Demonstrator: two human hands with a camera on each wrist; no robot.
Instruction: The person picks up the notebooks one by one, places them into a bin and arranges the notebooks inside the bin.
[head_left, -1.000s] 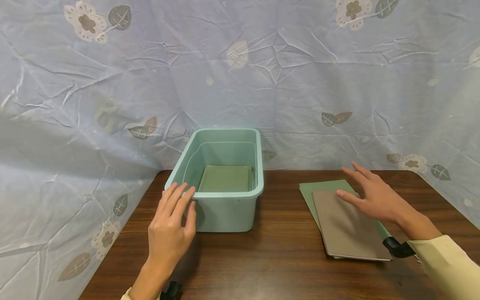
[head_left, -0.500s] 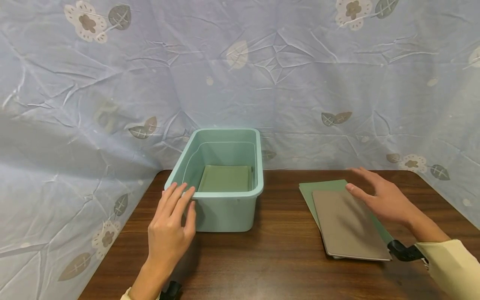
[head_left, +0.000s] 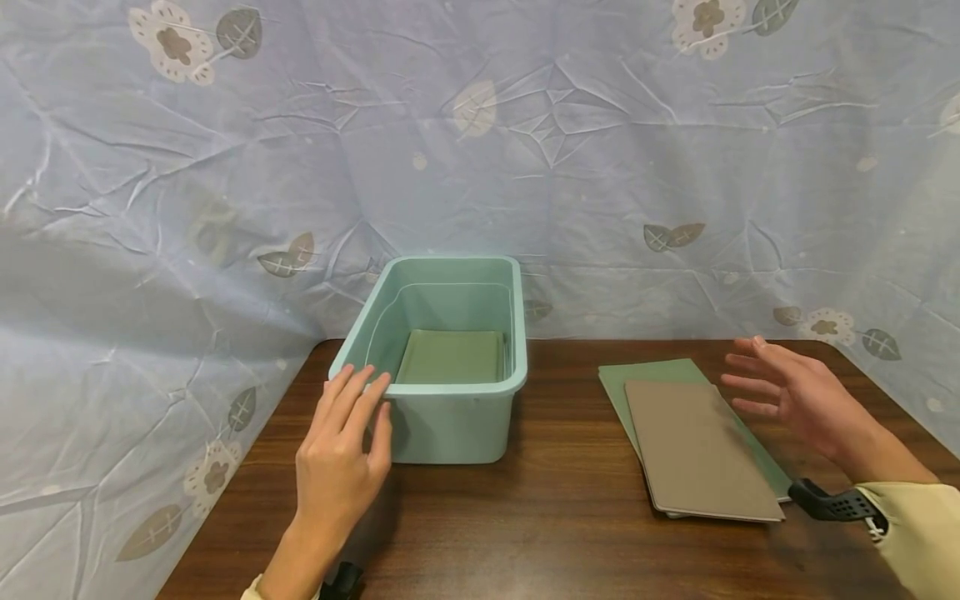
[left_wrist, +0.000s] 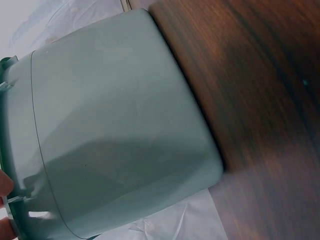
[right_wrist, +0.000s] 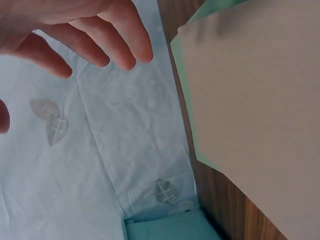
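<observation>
A teal plastic bin (head_left: 450,425) stands left of centre in the head view. Inside it lies a flat green notebook-like item (head_left: 452,357). At the bin's near left corner, my left hand (head_left: 339,467) rests its fingertips on the rim. The left wrist view shows those fingertips (left_wrist: 6,184) at the rim beside the bin's wall (left_wrist: 115,115). To the right, a taupe notebook (head_left: 697,450) lies on top of a green notebook (head_left: 772,475), their edges askew. Right of this pile hovers my right hand (head_left: 806,400), fingers spread loosely, holding nothing.
Dark wood-grain table (head_left: 555,533) carries everything. A pale patterned sheet (head_left: 585,192) hangs behind it and along the left side. The bin stands near the table's back left corner, close to the sheet.
My right hand has moved right, off from over the notebooks, and turned so its palm faces more to the left. The left hand, bin and notebooks stay put.
</observation>
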